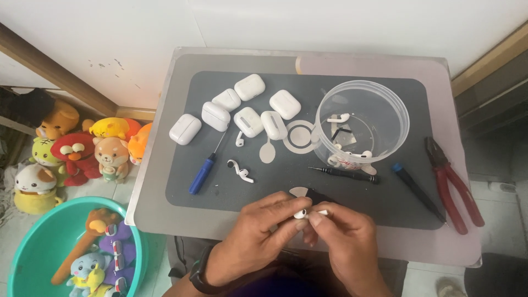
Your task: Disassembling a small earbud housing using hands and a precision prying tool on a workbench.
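My left hand [258, 228] and my right hand [344, 236] meet at the near edge of the small table. Between their fingertips they pinch one white earbud [303, 213]. A dark tool tip [322, 196] pokes out just behind the fingers. Another white earbud [240, 171] lies on the grey mat [286, 187] a short way up and left. A third earbud [240, 139] rests near several white charging cases [248, 121].
A clear plastic tub [363, 124] holds earbud parts at right. A blue-handled screwdriver [202, 173], a black screwdriver [345, 174], another dark tool [417, 191] and red pliers [454, 184] lie on the mat. Plush toys [82, 148] and a teal basin [60, 247] sit on the floor left.
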